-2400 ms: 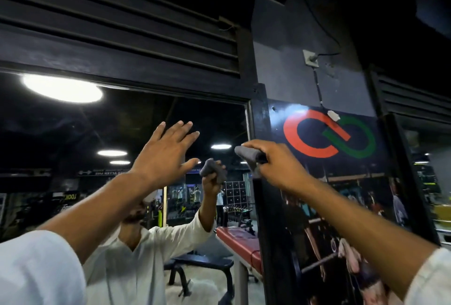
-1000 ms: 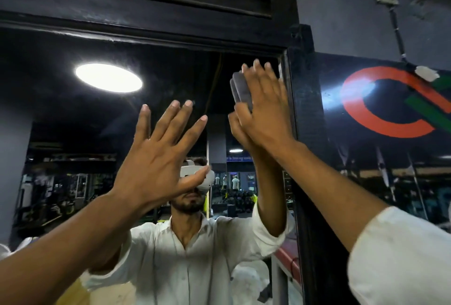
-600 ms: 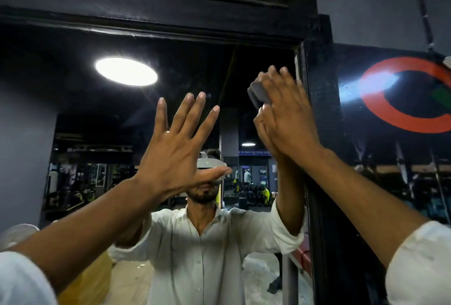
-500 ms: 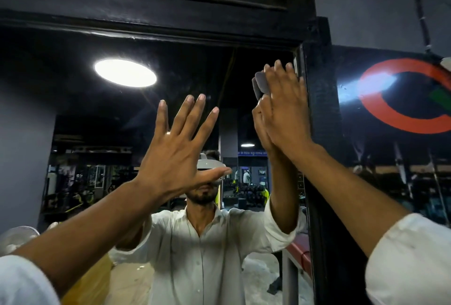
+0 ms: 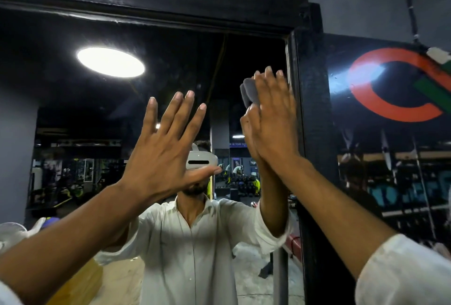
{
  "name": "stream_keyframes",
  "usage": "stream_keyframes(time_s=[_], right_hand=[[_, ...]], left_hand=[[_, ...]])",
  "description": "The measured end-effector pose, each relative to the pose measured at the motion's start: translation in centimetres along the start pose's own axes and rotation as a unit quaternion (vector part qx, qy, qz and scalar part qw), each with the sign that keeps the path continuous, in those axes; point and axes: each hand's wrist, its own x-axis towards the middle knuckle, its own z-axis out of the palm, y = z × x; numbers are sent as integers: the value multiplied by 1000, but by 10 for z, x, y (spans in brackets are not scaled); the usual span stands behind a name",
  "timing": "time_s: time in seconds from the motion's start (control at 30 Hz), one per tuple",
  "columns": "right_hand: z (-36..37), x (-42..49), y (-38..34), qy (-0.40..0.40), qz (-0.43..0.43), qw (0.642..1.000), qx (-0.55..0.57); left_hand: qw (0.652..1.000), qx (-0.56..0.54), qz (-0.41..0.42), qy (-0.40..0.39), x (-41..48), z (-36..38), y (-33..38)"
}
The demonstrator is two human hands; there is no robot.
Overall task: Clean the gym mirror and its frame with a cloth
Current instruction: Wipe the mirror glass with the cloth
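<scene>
The gym mirror, a large dark pane of glass in a black painted frame, fills the left and middle of the view. A small grey folded cloth lies against the glass in the mirror's upper right corner, just beside the frame's upright right edge. The right hand presses flat on the cloth with straight fingers, their tips near the frame. The left hand is raised before the middle of the glass, fingers spread and relaxed, holding nothing; whether it touches the glass cannot be told. A round ceiling light is reflected at upper left. Right of the frame hangs a glossy dark poster with a red and green looped logo.
</scene>
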Motion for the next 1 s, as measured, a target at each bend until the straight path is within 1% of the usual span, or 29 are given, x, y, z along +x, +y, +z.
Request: stream_keyframes(time_s=[0.1,0.2,0.27,0.3,0.37,0.47,0.5,0.53,0.6,0.7,0.73,0.77,0.8,0.9,0.93,0.97,1.0], right_hand=[[-2,-57,-15,-28,-28,999,-2],[-13,-129,-9,-65,-94,993,-18],[-21,-150,5,-80,-136,987,-41],[-23,-147,10,-79,-139,986,-39],[-23,-128,10,-69,-107,992,-19],[-17,-103,-5,-45,-12,999,9],[-14,-103,-10,-40,-3,999,8],[-12,-109,-14,-40,-12,999,8],[-9,-129,-15,-56,-75,996,0],[-13,-158,0,-95,-198,974,-54],[-15,-155,6,-102,-215,970,-58],[-16,-145,11,-98,-210,972,-49],[-14,-129,12,-86,-186,978,-35],[-5,-66,-5,-29,-60,998,-6],[0,-51,-19,-18,-36,999,-8],[6,-43,-35,-13,-29,999,-14],[12,-41,-51,-16,-41,999,-22]], left_hand=[[1000,-4,2,3,-2,-1,0],[1000,-7,1,1,-7,-1,2],[1000,-12,6,2,-12,-2,3],[1000,-15,9,6,-13,-2,3],[1000,-18,12,14,-14,-2,2],[1000,-19,7,23,-15,-2,1],[999,-20,2,25,-16,-2,1],[999,-21,-2,25,-15,-2,1],[999,-31,-8,26,-16,-4,3],[999,-41,-20,28,-23,-8,-6],[999,-33,-25,26,-27,-10,-15],[999,-22,-32,21,-31,-11,-28],[999,-14,-42,14,-35,-11,-41],[998,-12,-61,3,-42,-11,-71],[998,-12,-57,2,-42,-11,-75],[999,-13,-52,1,-42,-10,-75],[999,-15,-49,2,-41,-10,-75]])
